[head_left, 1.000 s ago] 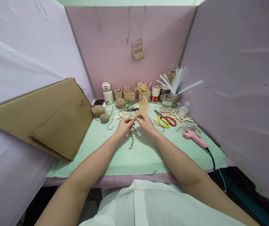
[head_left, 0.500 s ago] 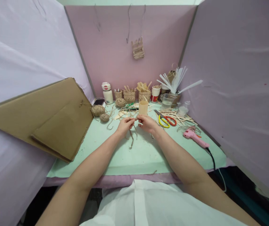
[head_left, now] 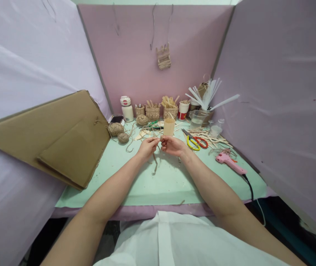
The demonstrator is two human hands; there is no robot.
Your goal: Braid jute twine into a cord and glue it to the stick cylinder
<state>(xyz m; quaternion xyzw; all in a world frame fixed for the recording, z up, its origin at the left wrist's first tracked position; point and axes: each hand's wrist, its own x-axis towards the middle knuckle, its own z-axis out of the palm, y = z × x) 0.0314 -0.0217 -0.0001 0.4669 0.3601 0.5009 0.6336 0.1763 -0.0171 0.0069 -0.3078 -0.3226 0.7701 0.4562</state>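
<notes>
My left hand (head_left: 146,147) and my right hand (head_left: 171,145) meet above the middle of the green table (head_left: 158,184), fingertips pinched together. Between them they hold a strand of brown twine (head_left: 155,164), whose loose end hangs down and curls onto the table below the hands. Just behind the hands stands a small stick-built cup (head_left: 169,126). More loose twine lies tangled behind the left hand.
Two twine balls (head_left: 115,129) sit at the left, next to a leaning cardboard sheet (head_left: 61,136). Yellow and red scissors (head_left: 194,142) and a pink glue gun (head_left: 228,162) lie to the right. Baskets of sticks (head_left: 152,111), cups and a white bottle (head_left: 125,108) line the back wall.
My right hand has turned from an open-fingered pinch into a closed fist and drawn closer to the left hand. The twine end still hangs below.
</notes>
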